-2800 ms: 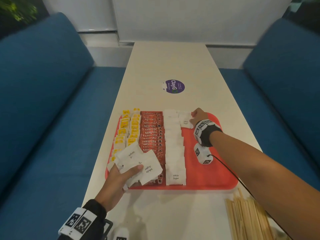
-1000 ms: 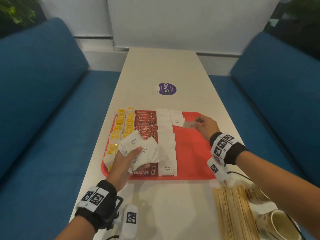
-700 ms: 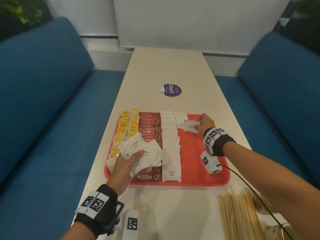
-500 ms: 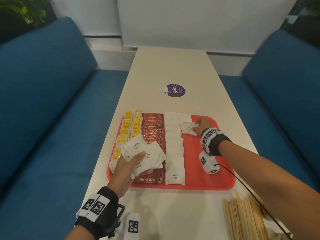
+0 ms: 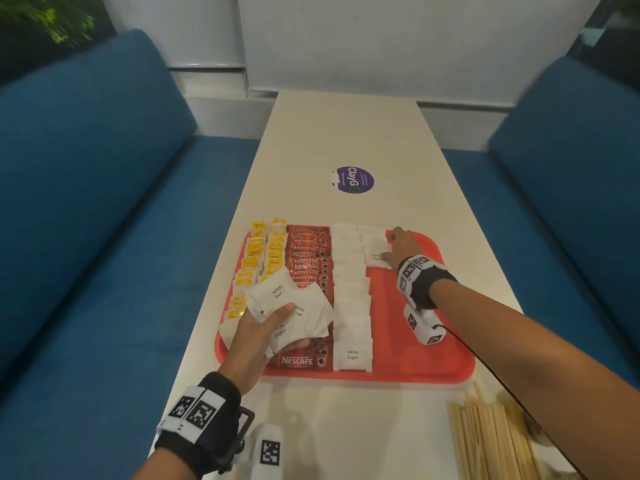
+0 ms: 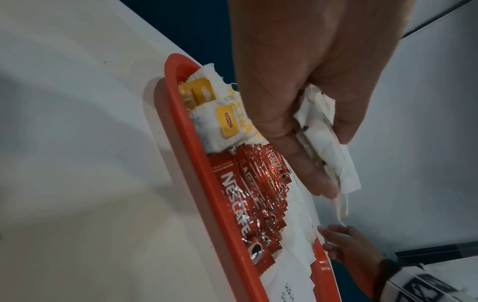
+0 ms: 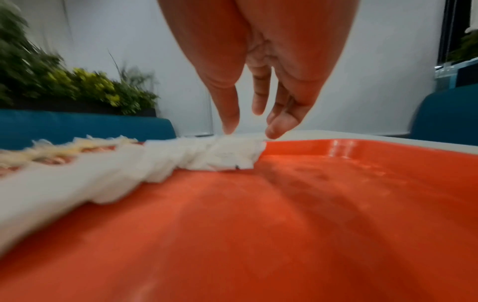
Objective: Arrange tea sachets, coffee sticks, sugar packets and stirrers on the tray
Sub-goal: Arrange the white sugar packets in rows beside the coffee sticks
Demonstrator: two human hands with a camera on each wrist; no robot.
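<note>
A person's left hand [image 5: 258, 336] grips a loose fan of white sugar packets [image 5: 291, 306] above the near-left part of a red tray [image 5: 415, 370], thumb on top and fingers curled beneath the stack. The right hand [image 5: 401, 247] reaches to the tray's far side, its straight, slightly spread fingertips [image 7: 275, 127] resting on the newest sugar packet [image 5: 375, 258] in a short second column. On the tray, from left to right, lie yellow tea sachets [image 5: 256, 261], red coffee sticks [image 5: 308, 258] and a full column of sugar packets [image 5: 349, 299]; the right part of the tray is bare. Wooden stirrers [image 5: 491, 441] lie in a bundle on the white table [image 5: 346, 133], off the tray at the near right. A purple round sticker [image 5: 355, 180] sits on the table beyond the tray, and blue benches [image 5: 86, 202] flank both sides.
</note>
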